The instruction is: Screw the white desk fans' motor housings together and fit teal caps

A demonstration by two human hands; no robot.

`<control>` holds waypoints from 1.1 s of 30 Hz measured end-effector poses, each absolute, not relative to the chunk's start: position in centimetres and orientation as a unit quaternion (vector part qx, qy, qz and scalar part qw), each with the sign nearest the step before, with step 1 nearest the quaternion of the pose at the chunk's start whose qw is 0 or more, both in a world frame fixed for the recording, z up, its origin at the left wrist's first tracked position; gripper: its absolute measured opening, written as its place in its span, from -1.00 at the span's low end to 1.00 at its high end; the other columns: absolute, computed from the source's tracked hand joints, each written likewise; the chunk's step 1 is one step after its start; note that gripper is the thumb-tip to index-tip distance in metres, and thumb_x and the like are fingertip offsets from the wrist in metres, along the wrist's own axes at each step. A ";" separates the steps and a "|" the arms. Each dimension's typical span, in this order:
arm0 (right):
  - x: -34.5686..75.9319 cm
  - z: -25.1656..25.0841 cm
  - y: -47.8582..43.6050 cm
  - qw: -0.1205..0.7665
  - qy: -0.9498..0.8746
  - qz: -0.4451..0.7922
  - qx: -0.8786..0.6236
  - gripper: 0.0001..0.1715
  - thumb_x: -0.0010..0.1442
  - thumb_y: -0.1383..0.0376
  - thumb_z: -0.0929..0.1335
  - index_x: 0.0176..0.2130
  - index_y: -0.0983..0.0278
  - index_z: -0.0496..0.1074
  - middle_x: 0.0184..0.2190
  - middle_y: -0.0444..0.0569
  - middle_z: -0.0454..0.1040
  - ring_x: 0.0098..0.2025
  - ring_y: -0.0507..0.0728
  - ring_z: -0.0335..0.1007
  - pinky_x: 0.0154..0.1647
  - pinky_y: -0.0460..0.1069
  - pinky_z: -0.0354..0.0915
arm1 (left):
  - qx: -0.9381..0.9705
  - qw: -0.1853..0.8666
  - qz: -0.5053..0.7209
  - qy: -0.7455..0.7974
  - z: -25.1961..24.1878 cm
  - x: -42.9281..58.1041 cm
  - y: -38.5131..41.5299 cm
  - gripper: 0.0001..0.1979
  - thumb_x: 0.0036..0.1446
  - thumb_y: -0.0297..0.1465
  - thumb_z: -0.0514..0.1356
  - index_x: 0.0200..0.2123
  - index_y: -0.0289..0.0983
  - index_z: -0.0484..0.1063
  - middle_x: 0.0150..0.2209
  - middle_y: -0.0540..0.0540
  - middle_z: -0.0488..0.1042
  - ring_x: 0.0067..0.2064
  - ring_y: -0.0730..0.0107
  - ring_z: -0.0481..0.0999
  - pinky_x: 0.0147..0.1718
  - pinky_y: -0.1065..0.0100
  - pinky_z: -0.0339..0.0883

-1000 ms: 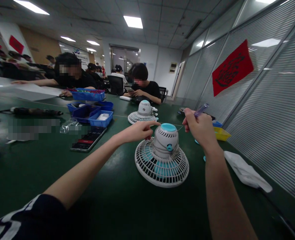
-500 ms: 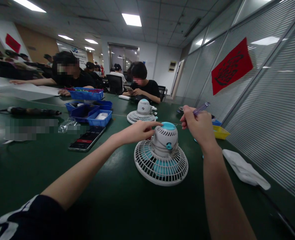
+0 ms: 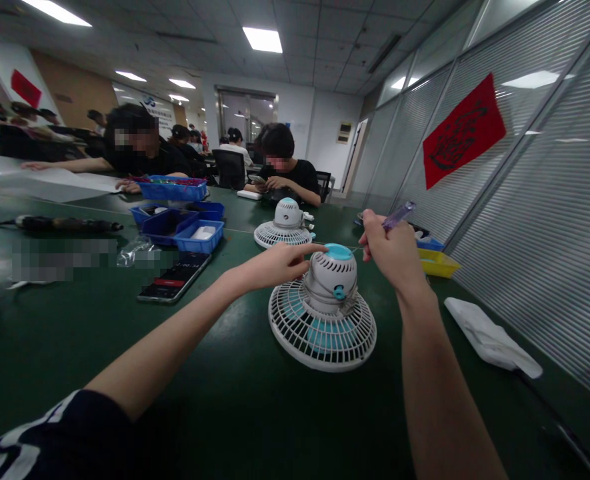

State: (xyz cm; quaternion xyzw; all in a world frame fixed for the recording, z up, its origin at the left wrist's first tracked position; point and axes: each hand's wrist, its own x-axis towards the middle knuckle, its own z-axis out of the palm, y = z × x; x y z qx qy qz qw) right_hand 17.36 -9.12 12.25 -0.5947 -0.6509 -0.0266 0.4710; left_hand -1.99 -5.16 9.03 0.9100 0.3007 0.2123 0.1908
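Observation:
A white electric fan head [image 3: 332,277] rests grille-down on the dark green table, a light blue round cap [image 3: 338,251] on its top. My left hand [image 3: 277,265] holds it from the left side, the index finger stretched onto the cap's edge and the other fingers curled against the housing. Pinched in my right hand [image 3: 387,247] is a slim screwdriver [image 3: 399,215] with a see-through purple handle. Its thin shaft points left and meets the right edge of the cap; the exact contact is too small to make out. A cord wraps around the housing.
Behind stands a second fan head [image 3: 285,223]. Blue bins [image 3: 199,235], a phone [image 3: 175,277] and a black corded tool [image 3: 69,223] lie to the left. At right are a yellow bin [image 3: 437,265] and a white object [image 3: 489,337]. Two people sit across the table.
My right hand has shifted slightly left with the screwdriver, its wrist turned a little. My left hand and the fan head stay almost the same.

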 end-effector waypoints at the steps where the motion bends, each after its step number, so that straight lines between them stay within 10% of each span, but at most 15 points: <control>1: 17.3 12.2 -9.1 0.472 -0.650 -0.023 -0.596 -0.49 0.23 0.11 0.15 -0.66 0.25 0.24 -0.78 -0.14 0.25 -0.68 0.02 0.23 -0.53 -0.06 0.18 | 0.909 0.193 0.211 0.302 9.0 -2.0 -5.1 -0.52 0.13 -0.44 -0.02 0.15 -0.22 0.16 -0.48 -0.01 0.41 -0.47 0.50 0.34 -0.45 0.45 0.18; 33: 17.6 12.1 -8.9 0.515 -0.646 0.044 -0.562 -0.47 0.23 0.10 0.16 -0.67 0.26 0.20 -0.82 -0.19 0.17 -0.73 -0.02 0.18 -0.60 -0.10 0.14 | 0.910 0.131 0.259 0.295 7.8 -1.3 -5.0 -0.61 0.10 -0.46 0.00 0.03 -0.32 0.25 -0.50 0.02 0.38 -0.50 0.52 0.32 -0.47 0.43 0.16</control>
